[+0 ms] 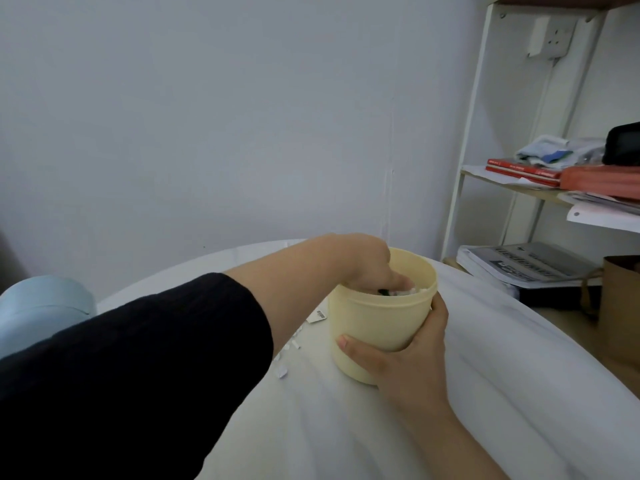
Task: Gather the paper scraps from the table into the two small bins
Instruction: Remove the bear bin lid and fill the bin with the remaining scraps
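Paper scraps (294,344) lie flat on the white-draped counter (346,427), just left of the right grip (405,362) and under the left forearm. More white bits (415,291) sit inside the yellow bin (374,327). I'd judge them almost weightless, limp and easy to scatter, so pinch each by an edge or sweep them together with flat fingers. They share no common heading. One slim strip slants across the cloth, and a larger printed piece (317,315) rests beside the bin wall.

The right grip is wrapped round the bin's lower side, thumb on the near wall and fingers round the far side. The bin looks light and stiff, stands roughly upright with its mouth up, and its long axis is vertical. The left grip (367,265) dips over the rim onto the scraps inside, and I cannot tell whether it holds any. A pale blue bin (41,306) stands well to the left of both.
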